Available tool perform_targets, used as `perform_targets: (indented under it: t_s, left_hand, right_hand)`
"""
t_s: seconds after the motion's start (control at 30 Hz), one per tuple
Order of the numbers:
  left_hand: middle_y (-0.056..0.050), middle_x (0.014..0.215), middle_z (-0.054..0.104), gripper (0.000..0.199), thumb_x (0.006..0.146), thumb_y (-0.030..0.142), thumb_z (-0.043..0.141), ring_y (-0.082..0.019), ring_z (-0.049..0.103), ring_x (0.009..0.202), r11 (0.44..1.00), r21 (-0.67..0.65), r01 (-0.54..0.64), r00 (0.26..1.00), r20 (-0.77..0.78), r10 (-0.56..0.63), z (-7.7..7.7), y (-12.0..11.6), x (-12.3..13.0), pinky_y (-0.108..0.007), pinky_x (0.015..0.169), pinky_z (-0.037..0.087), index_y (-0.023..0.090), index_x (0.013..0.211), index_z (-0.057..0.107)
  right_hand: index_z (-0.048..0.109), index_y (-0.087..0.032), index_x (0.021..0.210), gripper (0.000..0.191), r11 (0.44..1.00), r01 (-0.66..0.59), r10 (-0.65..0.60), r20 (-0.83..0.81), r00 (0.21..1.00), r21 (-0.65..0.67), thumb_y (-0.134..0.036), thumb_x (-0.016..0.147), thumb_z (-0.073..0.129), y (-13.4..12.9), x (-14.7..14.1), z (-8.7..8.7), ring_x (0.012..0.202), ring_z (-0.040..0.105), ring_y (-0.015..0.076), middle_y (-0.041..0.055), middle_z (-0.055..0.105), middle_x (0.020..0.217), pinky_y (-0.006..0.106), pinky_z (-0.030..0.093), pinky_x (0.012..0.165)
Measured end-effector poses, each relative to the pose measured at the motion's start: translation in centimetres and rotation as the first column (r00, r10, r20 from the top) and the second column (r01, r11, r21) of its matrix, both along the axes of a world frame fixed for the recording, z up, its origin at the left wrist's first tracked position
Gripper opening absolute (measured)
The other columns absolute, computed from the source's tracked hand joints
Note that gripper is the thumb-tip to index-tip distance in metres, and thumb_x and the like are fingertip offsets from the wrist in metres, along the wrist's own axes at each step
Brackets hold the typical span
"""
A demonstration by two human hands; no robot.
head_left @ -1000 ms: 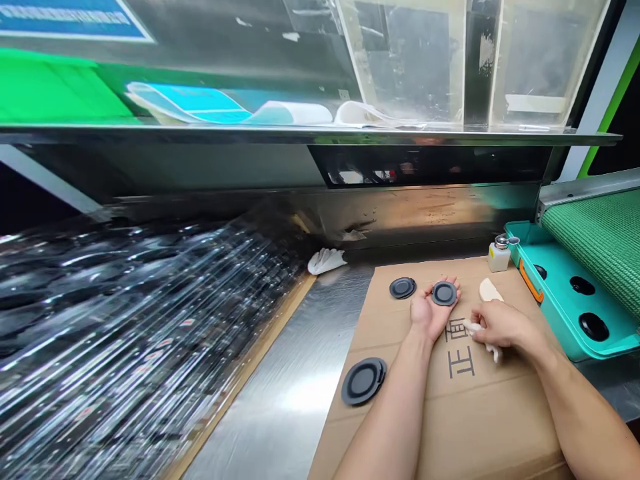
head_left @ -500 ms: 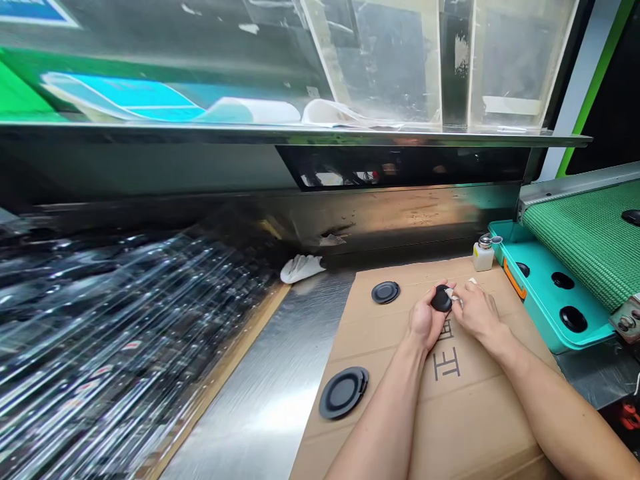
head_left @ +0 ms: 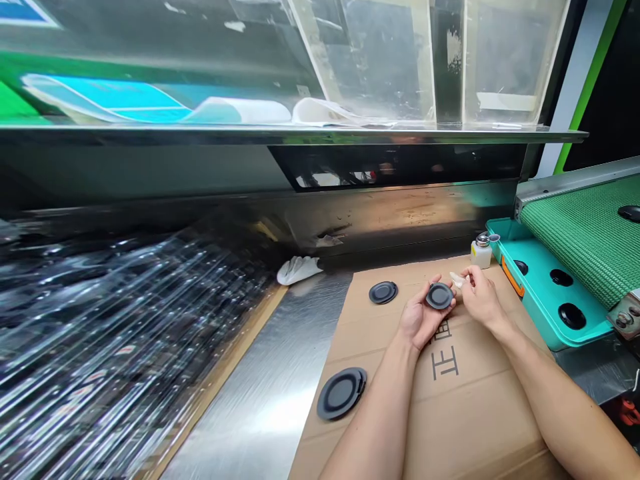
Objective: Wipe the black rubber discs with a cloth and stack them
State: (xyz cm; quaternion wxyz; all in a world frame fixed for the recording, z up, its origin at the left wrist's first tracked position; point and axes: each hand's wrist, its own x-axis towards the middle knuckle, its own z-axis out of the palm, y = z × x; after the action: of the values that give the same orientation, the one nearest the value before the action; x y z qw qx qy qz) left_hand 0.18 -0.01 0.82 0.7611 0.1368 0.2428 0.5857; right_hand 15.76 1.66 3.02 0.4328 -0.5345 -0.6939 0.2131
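Observation:
A round black disc (head_left: 439,296) with a raised ring lies in my left hand (head_left: 419,317), ringed face up, the thumb and fingers curled about its edge. My right hand (head_left: 480,297) is just to the right of the disc, pinching a small white cloth or tissue (head_left: 457,280) that stands slightly apart from it. Both hands are over a cardboard sheet (head_left: 450,427) with printed characters. Left of my hands, a similar black disc (head_left: 383,292) rests on the cardboard. Nearer to me lies a larger stack of black discs (head_left: 342,394), beside my left forearm.
A white pump bottle (head_left: 481,252) stands at the cardboard's far right corner. Beside it, a turquoise tray (head_left: 545,319) holds several black discs, below a green conveyor belt (head_left: 590,223). Clear plastic trays (head_left: 115,353) fill the left, and a white glove (head_left: 299,270) lies near them.
The disc in my left hand has turned from its smooth face to its ringed face. My right hand with the white cloth has drawn slightly away from it.

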Motion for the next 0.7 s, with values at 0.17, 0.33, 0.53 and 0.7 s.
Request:
perform_targets:
  t_s: [0.17, 0.33, 0.53, 0.7]
  left_hand:
    - [-0.011, 0.072, 0.068, 0.043, 0.098, 0.05, 0.044, -0.018, 0.064, 0.056, 1.0, -0.014, -0.025, 0.974, -0.225, 0.021, -0.4, 0.0, 0.5, -0.022, 0.04, 0.043, 0.012, 0.092, 0.063]
    - [-0.007, 0.059, 0.062, 0.057, 0.099, 0.057, 0.03, -0.017, 0.058, 0.045, 0.997, -0.063, -0.04, 0.957, -0.29, 0.02, 0.0, -0.5, 1.2, -0.023, 0.033, 0.037, 0.014, 0.076, 0.059]
    - [-0.003, 0.054, 0.059, 0.052, 0.099, 0.054, 0.036, -0.014, 0.053, 0.042, 0.993, -0.092, -0.074, 0.918, -0.396, 0.032, 0.4, -1.1, 2.1, -0.022, 0.035, 0.037, 0.016, 0.07, 0.058]
    - [-0.004, 0.052, 0.059, 0.058, 0.097, 0.058, 0.036, -0.013, 0.052, 0.041, 0.995, -0.066, -0.081, 0.88, -0.473, 0.04, 0.0, -1.2, 2.4, -0.022, 0.036, 0.037, 0.016, 0.065, 0.058]
  right_hand:
    - [0.064, -0.02, 0.097, 0.021, 0.992, -0.124, 0.126, 0.051, 0.991, -0.031, -0.031, 0.095, 0.046, -0.9, -0.3, 0.6, 0.084, 0.061, 0.017, 0.0032, 0.069, 0.092, 0.026, 0.043, 0.074]
    - [0.071, -0.02, 0.092, 0.015, 0.966, -0.25, 0.239, 0.161, 0.958, 0.057, -0.028, 0.093, 0.058, -1.4, -0.7, 0.7, 0.088, 0.061, 0.0167, 0.0042, 0.068, 0.092, 0.026, 0.044, 0.08]
    - [0.07, -0.02, 0.102, 0.019, 0.969, -0.221, 0.186, 0.27, 0.945, 0.109, -0.03, 0.098, 0.054, -1.3, -1.3, -0.7, 0.092, 0.061, 0.0171, 0.0061, 0.065, 0.098, 0.026, 0.045, 0.082]
    - [0.071, -0.019, 0.097, 0.024, 0.98, -0.197, 0.159, 0.491, 0.857, 0.025, -0.026, 0.099, 0.048, -1.2, -0.9, -0.7, 0.089, 0.061, 0.0188, 0.0074, 0.067, 0.096, 0.028, 0.042, 0.08]
